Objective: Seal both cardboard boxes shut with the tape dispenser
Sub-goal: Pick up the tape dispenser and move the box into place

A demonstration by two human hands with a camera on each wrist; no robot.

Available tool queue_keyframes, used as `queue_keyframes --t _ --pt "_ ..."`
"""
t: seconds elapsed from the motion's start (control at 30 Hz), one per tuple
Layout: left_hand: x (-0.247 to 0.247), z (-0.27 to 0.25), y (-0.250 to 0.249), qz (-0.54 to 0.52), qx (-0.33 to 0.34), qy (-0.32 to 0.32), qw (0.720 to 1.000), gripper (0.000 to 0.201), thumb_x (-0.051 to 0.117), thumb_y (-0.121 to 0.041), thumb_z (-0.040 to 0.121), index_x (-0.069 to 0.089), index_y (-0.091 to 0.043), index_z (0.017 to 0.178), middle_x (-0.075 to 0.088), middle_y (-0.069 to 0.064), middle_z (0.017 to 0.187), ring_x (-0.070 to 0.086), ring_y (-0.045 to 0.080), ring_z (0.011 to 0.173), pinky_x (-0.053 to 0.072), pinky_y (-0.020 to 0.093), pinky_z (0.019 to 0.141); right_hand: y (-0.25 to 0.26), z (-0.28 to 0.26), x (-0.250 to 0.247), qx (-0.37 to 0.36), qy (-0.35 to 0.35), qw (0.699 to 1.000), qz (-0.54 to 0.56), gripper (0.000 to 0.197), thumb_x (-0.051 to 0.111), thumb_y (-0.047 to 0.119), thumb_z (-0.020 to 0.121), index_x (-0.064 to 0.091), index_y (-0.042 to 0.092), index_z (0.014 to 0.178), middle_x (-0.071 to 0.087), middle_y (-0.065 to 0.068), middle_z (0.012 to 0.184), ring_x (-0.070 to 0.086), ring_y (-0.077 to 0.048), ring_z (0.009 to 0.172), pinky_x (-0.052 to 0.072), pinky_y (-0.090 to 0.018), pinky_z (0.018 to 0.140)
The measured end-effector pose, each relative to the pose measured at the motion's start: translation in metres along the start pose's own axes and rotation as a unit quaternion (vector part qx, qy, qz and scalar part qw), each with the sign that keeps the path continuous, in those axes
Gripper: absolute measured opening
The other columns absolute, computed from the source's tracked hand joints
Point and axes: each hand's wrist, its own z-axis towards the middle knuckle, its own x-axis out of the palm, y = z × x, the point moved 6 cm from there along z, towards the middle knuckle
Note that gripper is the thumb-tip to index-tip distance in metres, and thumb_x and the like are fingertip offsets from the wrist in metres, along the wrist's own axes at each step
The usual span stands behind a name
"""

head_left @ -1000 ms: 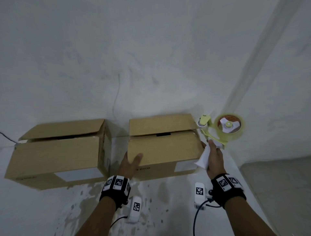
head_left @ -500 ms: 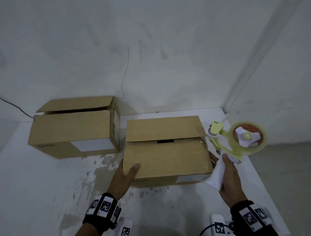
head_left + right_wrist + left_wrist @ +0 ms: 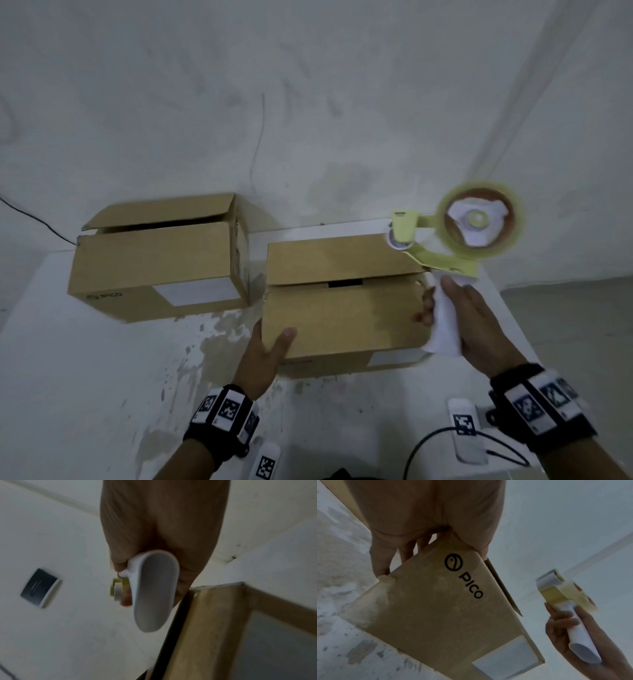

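Observation:
Two brown cardboard boxes stand on a white table (image 3: pixel 85 377), both with top flaps ajar. The far box (image 3: pixel 157 257) sits at the back left. My left hand (image 3: pixel 270 342) grips the front left corner of the near box (image 3: pixel 342 315), thumb on its top flap; the left wrist view shows the fingers round the corner of this box (image 3: pixel 453 615). My right hand (image 3: pixel 442 308) holds the white handle of the yellow-green tape dispenser (image 3: pixel 479 222), whose roller end hangs above the box's right rear corner. In the right wrist view the handle (image 3: pixel 154 591) fills my grip.
A wall rises close behind the boxes, with a thin cable (image 3: pixel 34 222) running along it at the left. The table's right edge (image 3: pixel 507 308) lies just beyond my right hand, with grey floor (image 3: pixel 582 325) past it. A dark plate (image 3: pixel 40 588) shows on a pale surface.
The near box has slid toward me, away from the wall and out of line with the far box. The dispenser has risen and tilted over the box's right end.

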Motion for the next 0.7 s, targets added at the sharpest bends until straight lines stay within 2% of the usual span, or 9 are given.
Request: queue_keyframes --t 0.1,0.2,0.27,0.3,0.37,0.43,0.5,0.57,0.7 --pt "-0.001 -0.003 -0.006 0.01 0.002 -0.012 1.0 0.065 0.066 -0.05 0.082 0.038 -0.028 0.136 0.055 -0.006 0.128 0.055 0.012 0.115 0.046 0.025 0.09 0.019 0.01 0.045 0.007 0.102 0.994 -0.029 0.046 0.079 0.049 0.072 0.065 0.007 0.079 0.056 -0.01 0.067 0.053 -0.018 0.054 0.048 -0.031 0.056" --pt "-0.018 -0.005 -0.019 0.086 0.053 -0.107 0.989 0.09 0.065 -0.066 0.075 0.03 -0.02 0.144 0.04 -0.004 0.135 0.047 0.015 0.12 0.046 0.034 0.095 0.025 0.023 0.075 0.016 0.154 0.985 -0.073 0.031 0.063 0.03 0.089 0.068 0.006 0.106 0.057 -0.011 0.074 0.054 -0.019 0.059 0.048 -0.029 0.058" --pt "-0.03 -0.009 -0.048 0.132 0.152 -0.17 0.965 0.068 0.054 -0.062 0.081 0.042 -0.021 0.135 0.046 -0.008 0.122 0.051 0.014 0.11 0.046 0.031 0.089 0.027 0.03 0.088 0.018 0.17 0.981 -0.095 0.03 0.061 0.03 0.091 0.067 0.008 0.11 0.058 -0.009 0.076 0.054 -0.02 0.061 0.048 -0.03 0.058" --pt "-0.032 -0.007 -0.066 0.124 0.178 -0.164 0.962 0.055 0.05 -0.055 0.087 0.048 -0.022 0.13 0.052 -0.009 0.116 0.056 0.012 0.104 0.047 0.027 0.083 0.029 0.032 0.093 0.015 0.173 0.979 -0.107 0.029 0.061 0.03 0.091 0.067 0.008 0.108 0.058 -0.009 0.076 0.054 -0.021 0.06 0.048 -0.03 0.058" --pt "-0.029 0.002 -0.095 0.048 0.15 -0.083 0.984 0.044 0.042 -0.05 0.096 0.057 -0.019 0.124 0.067 -0.002 0.109 0.065 0.011 0.093 0.05 0.025 0.076 0.03 0.037 0.1 0.012 0.184 0.975 -0.122 0.029 0.061 0.031 0.091 0.067 0.006 0.105 0.058 -0.009 0.074 0.054 -0.022 0.059 0.048 -0.031 0.057" --pt "-0.02 0.014 -0.108 -0.094 0.027 0.024 0.995 0.055 0.034 -0.056 0.097 0.056 -0.015 0.126 0.072 0.008 0.109 0.069 0.018 0.093 0.054 0.032 0.081 0.031 0.039 0.106 0.009 0.194 0.973 -0.127 0.036 0.062 0.032 0.09 0.065 -0.001 0.104 0.058 -0.009 0.073 0.054 -0.022 0.058 0.048 -0.031 0.057" --pt "-0.007 0.018 -0.118 -0.193 -0.076 0.107 0.972 0.067 0.03 -0.067 0.092 0.055 -0.015 0.126 0.071 0.011 0.113 0.069 0.027 0.102 0.051 0.04 0.093 0.031 0.04 0.111 0.001 0.205 0.969 -0.138 0.049 0.061 0.033 0.089 0.058 -0.014 0.104 0.059 -0.008 0.072 0.054 -0.023 0.058 0.048 -0.03 0.059" --pt "0.004 0.021 -0.122 -0.225 -0.127 0.166 0.952 0.072 0.032 -0.07 0.09 0.055 -0.012 0.125 0.07 0.013 0.116 0.068 0.028 0.105 0.049 0.04 0.096 0.03 0.042 0.117 -0.004 0.218 0.964 -0.152 0.055 0.061 0.034 0.089 0.055 -0.019 0.103 0.059 -0.008 0.071 0.054 -0.023 0.058 0.049 -0.031 0.06" --pt "0.003 0.028 -0.117 -0.277 -0.133 0.178 0.935 0.053 0.058 -0.039 0.09 0.056 -0.003 0.128 0.069 0.003 0.095 0.065 0.01 0.073 0.056 0.02 0.067 0.022 0.046 0.127 0.005 0.228 0.959 -0.167 0.041 0.06 0.027 0.094 0.06 -0.011 0.108 0.061 -0.006 0.071 0.056 -0.021 0.058 0.05 -0.032 0.059"
